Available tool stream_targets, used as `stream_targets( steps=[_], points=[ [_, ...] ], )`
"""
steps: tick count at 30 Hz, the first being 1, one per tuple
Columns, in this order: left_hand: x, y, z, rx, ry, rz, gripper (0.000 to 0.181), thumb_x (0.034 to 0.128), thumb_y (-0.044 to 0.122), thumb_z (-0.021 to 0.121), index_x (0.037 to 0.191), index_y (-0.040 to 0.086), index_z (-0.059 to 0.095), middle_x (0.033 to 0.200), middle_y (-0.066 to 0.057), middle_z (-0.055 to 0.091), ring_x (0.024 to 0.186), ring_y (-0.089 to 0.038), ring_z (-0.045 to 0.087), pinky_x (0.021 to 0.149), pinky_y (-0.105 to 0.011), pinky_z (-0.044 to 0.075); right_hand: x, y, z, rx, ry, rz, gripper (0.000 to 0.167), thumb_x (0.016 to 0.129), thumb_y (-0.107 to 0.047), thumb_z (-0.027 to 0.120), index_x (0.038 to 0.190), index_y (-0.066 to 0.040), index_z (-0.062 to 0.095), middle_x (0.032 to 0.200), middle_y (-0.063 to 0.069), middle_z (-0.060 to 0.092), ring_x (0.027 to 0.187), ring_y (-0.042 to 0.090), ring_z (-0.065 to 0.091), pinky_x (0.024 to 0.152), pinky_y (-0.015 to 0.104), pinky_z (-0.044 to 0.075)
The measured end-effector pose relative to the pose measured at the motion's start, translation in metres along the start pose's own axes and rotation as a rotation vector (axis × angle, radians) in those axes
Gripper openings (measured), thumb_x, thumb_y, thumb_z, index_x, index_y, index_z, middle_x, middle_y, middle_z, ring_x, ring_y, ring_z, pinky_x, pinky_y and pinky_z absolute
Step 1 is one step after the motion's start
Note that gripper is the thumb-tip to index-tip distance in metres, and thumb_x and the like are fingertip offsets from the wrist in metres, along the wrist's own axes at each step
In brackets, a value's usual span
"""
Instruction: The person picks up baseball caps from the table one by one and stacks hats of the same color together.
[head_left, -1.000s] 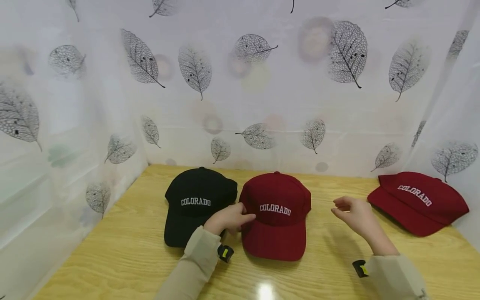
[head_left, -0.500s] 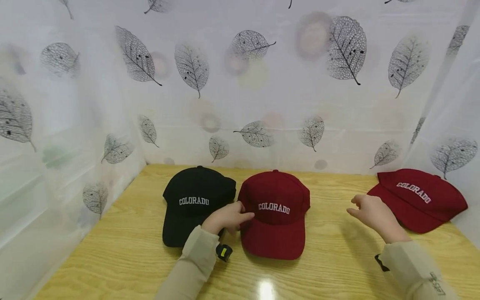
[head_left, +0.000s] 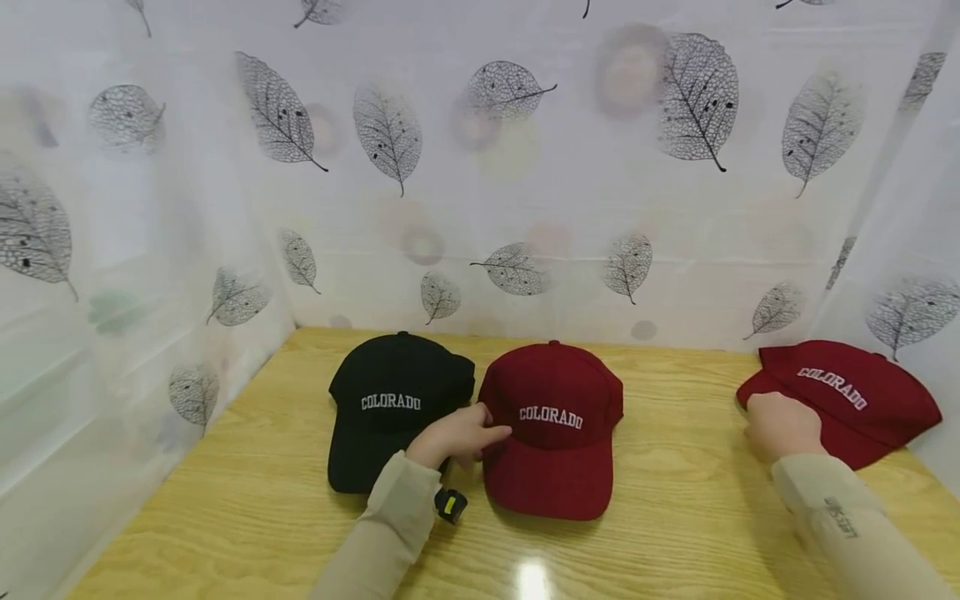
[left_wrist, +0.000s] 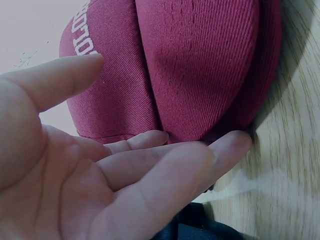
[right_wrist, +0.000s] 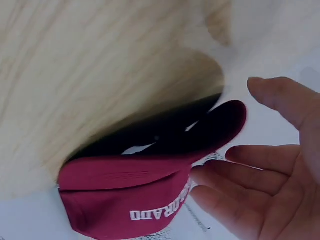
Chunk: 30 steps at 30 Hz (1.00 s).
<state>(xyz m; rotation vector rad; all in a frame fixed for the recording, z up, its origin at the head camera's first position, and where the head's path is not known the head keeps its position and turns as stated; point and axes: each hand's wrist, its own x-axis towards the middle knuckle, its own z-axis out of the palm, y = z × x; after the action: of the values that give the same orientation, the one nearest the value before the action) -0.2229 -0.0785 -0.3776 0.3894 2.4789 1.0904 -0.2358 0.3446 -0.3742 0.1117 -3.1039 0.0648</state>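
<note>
A red cap (head_left: 551,417) lettered COLORADO stands in the middle of the table, its brim toward me. My left hand (head_left: 459,432) lies at its left side, between it and a black cap (head_left: 393,400) lettered the same. In the left wrist view the fingers (left_wrist: 165,172) stretch along the red cap's edge, with the thumb raised apart. Another red cap (head_left: 862,400) lies tilted at the far right. Over its brim reaches my right hand (head_left: 783,425); in the right wrist view its fingers (right_wrist: 220,205) are loosely extended beside the brim, thumb apart. Whether they touch it, I cannot tell.
The caps stand on a light wooden table (head_left: 660,542). Behind and at both sides hangs a white curtain (head_left: 555,192) printed with leaves. A dark band (head_left: 450,505) shows at my left wrist.
My right hand has moved right, from beside the middle of the table to the brim of the right red cap. The left hand and the caps stay in place.
</note>
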Motion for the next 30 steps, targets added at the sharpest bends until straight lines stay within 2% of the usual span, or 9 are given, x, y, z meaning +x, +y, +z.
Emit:
stream_targets(
  steps=[6, 11, 17, 26, 30],
  points=[
    [-0.001, 0.000, 0.000, 0.000, 0.002, 0.005, 0.028, 0.0889, 0.028, 0.053, 0.087, 0.001, 0.045, 0.068, -0.010, 0.049, 0.051, -0.018, 0.047, 0.046, -0.028, 0.042, 0.006, 0.011, 0.014, -0.043, 0.055, 0.044, 0.012, 0.076, 0.009, 0.051, 0.070, 0.001, 0.058, 0.068, 0.024, 0.056, 0.054, 0.035, 0.052, 0.039, 0.047, 0.037],
    [-0.001, 0.002, 0.000, 0.002, 0.002, 0.004, 0.028, 0.0890, 0.028, 0.052, 0.089, 0.001, 0.045, 0.067, -0.008, 0.048, 0.053, -0.020, 0.049, 0.046, -0.028, 0.042, 0.005, 0.023, 0.014, -0.047, 0.064, 0.060, 0.010, 0.076, 0.009, 0.052, 0.073, 0.003, 0.059, 0.068, 0.026, 0.055, 0.051, 0.033, 0.050, 0.038, 0.046, 0.037],
    [-0.001, 0.003, 0.000, 0.012, 0.009, 0.005, 0.027, 0.0887, 0.028, 0.053, 0.087, 0.002, 0.046, 0.068, -0.009, 0.049, 0.053, -0.020, 0.050, 0.046, -0.028, 0.042, -0.001, 0.031, 0.010, -0.014, 0.126, 0.044, 0.017, 0.076, 0.009, 0.047, 0.063, 0.001, 0.055, 0.064, 0.026, 0.054, 0.048, 0.037, 0.049, 0.035, 0.045, 0.035],
    [0.000, 0.002, 0.000, 0.029, 0.013, 0.015, 0.027, 0.0886, 0.028, 0.053, 0.086, 0.002, 0.045, 0.066, -0.008, 0.049, 0.050, -0.017, 0.046, 0.045, -0.027, 0.040, -0.011, 0.008, -0.007, 0.087, 0.182, 0.136, 0.015, 0.072, -0.002, 0.051, 0.058, 0.000, 0.055, 0.065, 0.029, 0.052, 0.049, 0.037, 0.047, 0.038, 0.048, 0.034],
    [0.000, 0.001, 0.002, 0.039, 0.006, 0.021, 0.028, 0.0890, 0.028, 0.052, 0.086, 0.002, 0.045, 0.065, -0.008, 0.048, 0.048, -0.016, 0.045, 0.045, -0.026, 0.039, -0.014, -0.008, -0.009, 0.123, 0.244, 0.131, 0.014, 0.072, -0.004, 0.052, 0.059, -0.003, 0.054, 0.065, 0.026, 0.053, 0.051, 0.036, 0.048, 0.040, 0.047, 0.033]
  ],
)
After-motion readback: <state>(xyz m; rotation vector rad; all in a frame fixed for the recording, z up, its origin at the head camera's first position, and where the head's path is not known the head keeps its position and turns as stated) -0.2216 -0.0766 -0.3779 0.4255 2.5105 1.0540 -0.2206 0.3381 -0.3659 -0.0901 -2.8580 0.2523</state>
